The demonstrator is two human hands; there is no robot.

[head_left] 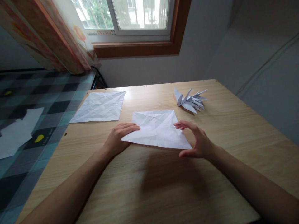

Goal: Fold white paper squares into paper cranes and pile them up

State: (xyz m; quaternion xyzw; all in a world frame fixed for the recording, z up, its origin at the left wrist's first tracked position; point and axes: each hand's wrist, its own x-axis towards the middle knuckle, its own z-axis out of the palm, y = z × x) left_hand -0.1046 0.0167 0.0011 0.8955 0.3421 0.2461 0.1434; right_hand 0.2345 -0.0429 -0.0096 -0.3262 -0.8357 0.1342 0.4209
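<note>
A creased white sheet of paper (156, 129) is in front of me over the wooden table, its near edge slightly raised above a shadow. My left hand (120, 135) grips its left edge, fingers on top and the thumb hidden underneath. At the right edge is my right hand (198, 141), open, with the thumb well apart from the fingers. Those fingertips reach over the paper's right side; whether they touch it I cannot tell. Another creased paper sheet (100, 105) lies flat at the table's back left. Folded pointed paper pieces (190, 101) sit clustered at the back right.
The wooden table (233, 130) runs to a wall on the right. To the left is a checked cloth surface (14, 177) with loose white papers (18, 135) on it. A curtain (44, 34) and a window (140, 15) stand behind.
</note>
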